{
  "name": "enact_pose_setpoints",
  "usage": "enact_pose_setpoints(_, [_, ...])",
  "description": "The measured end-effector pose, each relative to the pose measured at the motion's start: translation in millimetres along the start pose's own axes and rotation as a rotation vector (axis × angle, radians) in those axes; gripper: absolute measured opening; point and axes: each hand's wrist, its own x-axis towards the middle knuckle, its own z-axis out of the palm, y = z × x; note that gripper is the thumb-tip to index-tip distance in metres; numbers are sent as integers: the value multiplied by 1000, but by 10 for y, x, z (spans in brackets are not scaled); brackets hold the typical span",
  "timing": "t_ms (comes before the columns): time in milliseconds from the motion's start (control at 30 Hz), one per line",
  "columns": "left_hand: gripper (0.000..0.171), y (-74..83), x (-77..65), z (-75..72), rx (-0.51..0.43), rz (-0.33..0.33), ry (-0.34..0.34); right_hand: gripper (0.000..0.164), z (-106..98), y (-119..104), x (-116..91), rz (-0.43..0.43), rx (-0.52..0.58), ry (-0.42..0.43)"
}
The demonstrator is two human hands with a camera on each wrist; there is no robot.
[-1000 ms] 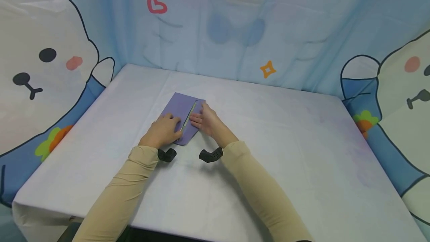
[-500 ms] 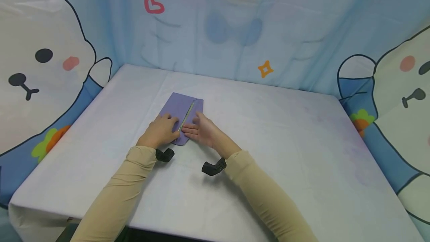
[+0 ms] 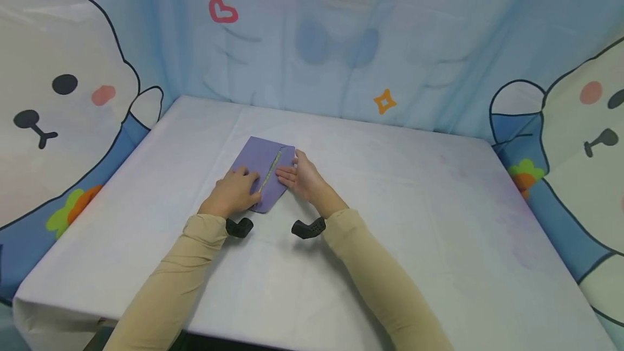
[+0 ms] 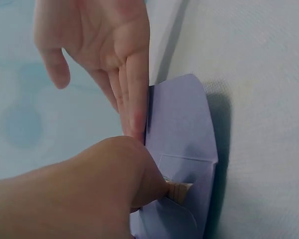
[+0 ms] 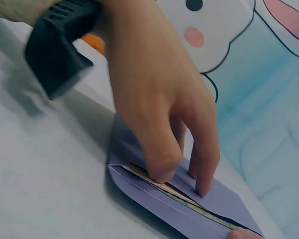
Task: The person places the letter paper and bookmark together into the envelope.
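A purple envelope [image 3: 258,153] lies slantwise on the white table. Its flap [image 4: 182,119] is on the right, and a yellow-green paper edge [image 3: 270,172] shows in the slit beside it. My left hand [image 3: 233,191] rests on the envelope's body, its bent fingers pressing down from above. In the right wrist view the thumb [image 5: 164,172] of that hand sits right at the slit, over the paper. My right hand [image 3: 307,180] is turned palm toward the left with straight fingers, their tips at the flap's right edge. In the right wrist view only its fingertips [image 5: 243,234] show.
A white cloth [image 3: 414,221] covers the table. Dark wrist-worn devices [image 3: 308,228] stick out below both hands. A blue curtain [image 3: 273,58] printed with cartoon animals hangs behind the table and at its sides.
My right hand slid toward me along the flap, then moved back up and right to the flap's outer edge. The left hand has stayed on the envelope.
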Motion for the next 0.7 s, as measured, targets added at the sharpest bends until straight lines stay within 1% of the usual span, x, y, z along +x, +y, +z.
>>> enact_pose_setpoints(100, [59, 25, -11, 21, 6, 7, -5, 67, -18, -33, 78, 19, 3, 16])
enact_pose_setpoints(267, [58, 56, -25, 21, 27, 23, 21, 68, 5, -60, 146, 27, 5, 23])
enact_pose_setpoints(367, [57, 65, -21, 12, 32, 25, 27, 68, 15, -58, 144, 23, 5, 19])
enact_pose_setpoints(533, [58, 48, -7, 21, 28, 24, 15, 66, 10, -33, 114, 34, 11, -9])
enact_pose_setpoints(600, [58, 37, -4, 25, 21, 20, 4, 65, -7, -18, 91, 28, -14, -20])
enact_pose_setpoints(700, [56, 8, -7, 31, 4, 13, -10, 64, -35, 4, 38, -6, -89, -29])
